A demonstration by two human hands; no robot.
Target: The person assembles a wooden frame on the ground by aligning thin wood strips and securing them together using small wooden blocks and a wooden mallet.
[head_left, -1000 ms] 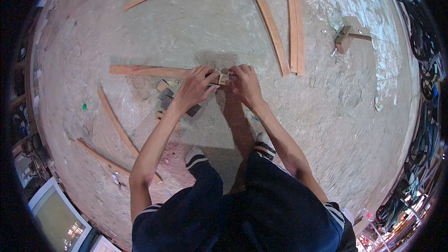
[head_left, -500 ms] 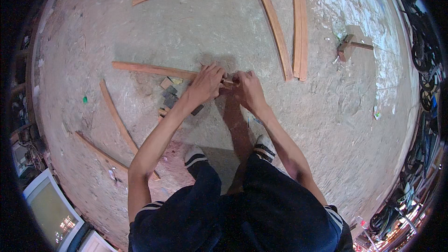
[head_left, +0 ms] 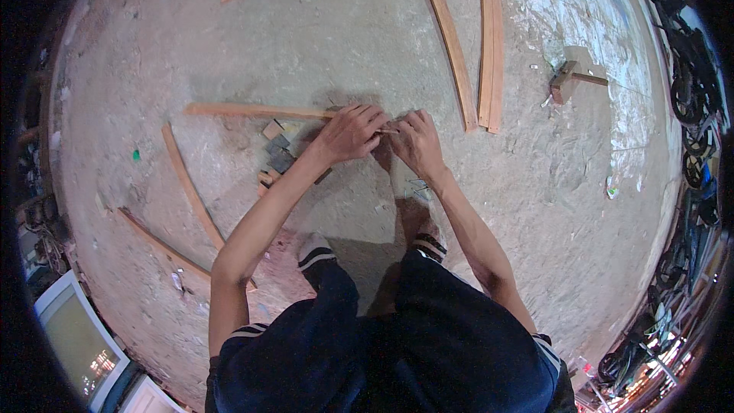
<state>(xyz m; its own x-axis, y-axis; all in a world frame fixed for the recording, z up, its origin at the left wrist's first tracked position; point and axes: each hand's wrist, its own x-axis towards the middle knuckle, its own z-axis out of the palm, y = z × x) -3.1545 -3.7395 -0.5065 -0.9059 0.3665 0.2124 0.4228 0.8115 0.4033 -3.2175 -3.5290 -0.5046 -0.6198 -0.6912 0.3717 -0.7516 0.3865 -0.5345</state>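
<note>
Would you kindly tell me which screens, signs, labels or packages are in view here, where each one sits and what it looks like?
Screen: lower left edge of the view, by the floor's rim; a boxy monitor with a pale casing and a dull yellow-green glass face with small bright reflections.
Second pale casing: just right of it at the bottom edge; only a corner shows, so its kind cannot be told.
No packages, labels or signs can be made out.

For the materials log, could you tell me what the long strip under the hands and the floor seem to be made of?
The long strip looks like bare, unfinished wood: orange-brown, matt, thin and flat like the other slats lying nearby. The floor looks like rough concrete or packed earth, grey-tan, mottled and dusty; which of the two, the view leaves open.
</note>
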